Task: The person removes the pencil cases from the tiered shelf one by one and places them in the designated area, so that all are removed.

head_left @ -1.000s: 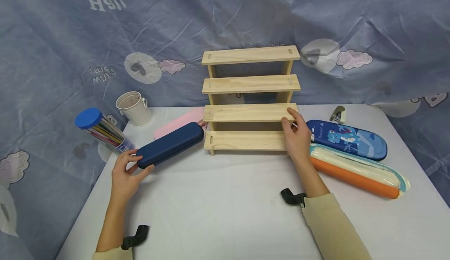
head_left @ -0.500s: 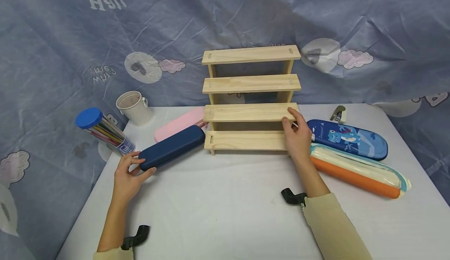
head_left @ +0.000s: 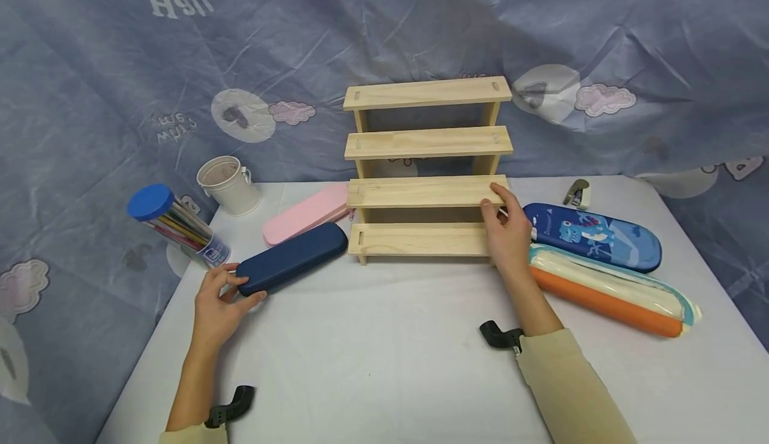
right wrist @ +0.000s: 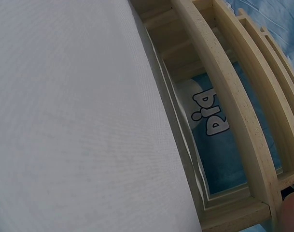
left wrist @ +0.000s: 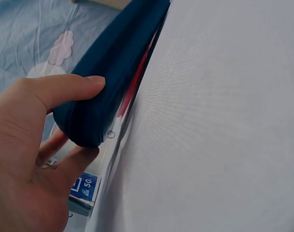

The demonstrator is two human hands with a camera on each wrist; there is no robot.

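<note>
My left hand (head_left: 219,307) pinches the near left end of a long navy pencil case (head_left: 294,258), thumb on one side and fingers on the other. In the left wrist view the thumb presses the rounded end of the case (left wrist: 119,50). The case slants up to the right, low over the table, its far end close to the shelf's lower left corner. My right hand (head_left: 506,236) grips the right end of a tiered wooden shelf (head_left: 414,192), at the second board from the bottom. In the right wrist view the boards (right wrist: 233,99) fill the right side, with a fingertip at the lower edge.
A pink pencil case (head_left: 308,213) lies behind the navy one. Farther left stand a blue-lidded tub of pens (head_left: 180,224) and a small white bucket (head_left: 231,187). To the right lie a blue dinosaur case (head_left: 595,237), an orange-and-cream pouch (head_left: 613,290) and a stapler (head_left: 578,194).
The navy pencil case has come down, its far end dropping most, and more of the pink case shows behind it. My right hand has stayed on the shelf.
</note>
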